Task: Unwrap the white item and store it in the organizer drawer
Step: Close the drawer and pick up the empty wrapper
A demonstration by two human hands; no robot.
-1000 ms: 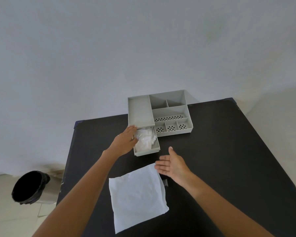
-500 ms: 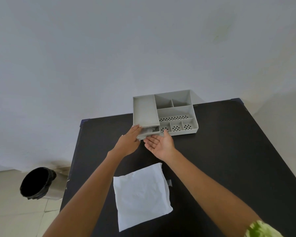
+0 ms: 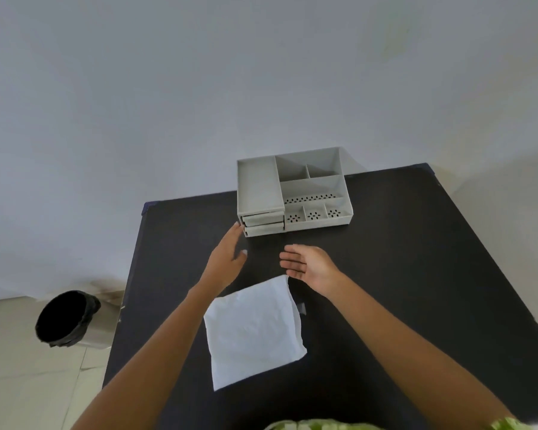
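A grey organizer point(image 3: 311, 169) with several compartments stands at the far edge of the black table point(image 3: 416, 259). Its two drawers sit at the front left; the lower drawer point(image 3: 264, 229) is pushed in, and the white item inside it is hidden. My left hand point(image 3: 229, 257) hovers just in front of the drawers, fingers apart, holding nothing. My right hand point(image 3: 308, 262) is to its right, palm up and empty. A flat white wrapper sheet point(image 3: 252, 330) lies on the table below both hands.
A black-lined waste bin point(image 3: 66, 318) stands on the tiled floor left of the table. A small grey tab point(image 3: 302, 307) pokes out by the sheet's right edge. A plain wall rises behind the organizer.
The drawer with the crumpled white item was open, then got pushed shut by both hands. Both hands have since drawn back from the organizer toward me.
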